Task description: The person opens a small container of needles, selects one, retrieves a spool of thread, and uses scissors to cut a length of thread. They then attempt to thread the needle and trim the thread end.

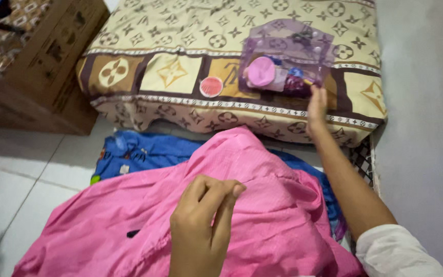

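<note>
My left hand (pixel 203 225) is pinched shut over a pink cloth (pixel 262 205) that lies bunched across my lap; the thumb and fingers press together, and I cannot tell whether something small sits between them. My right hand (pixel 316 107) reaches out to the mattress edge, fingertips touching the lower corner of a clear purple plastic case (pixel 293 43). Inside the case are a pink round spool (pixel 261 71) and other small coloured items. A small round pink-and-white item (pixel 211 86) lies on the mattress (pixel 170 31) left of the case.
A blue garment (pixel 139 151) lies on the floor under the pink cloth. A brown cardboard box (pixel 52 56) stands at the left beside the mattress. A grey wall (pixel 426 102) runs along the right. White floor tiles (pixel 32 169) show at the left.
</note>
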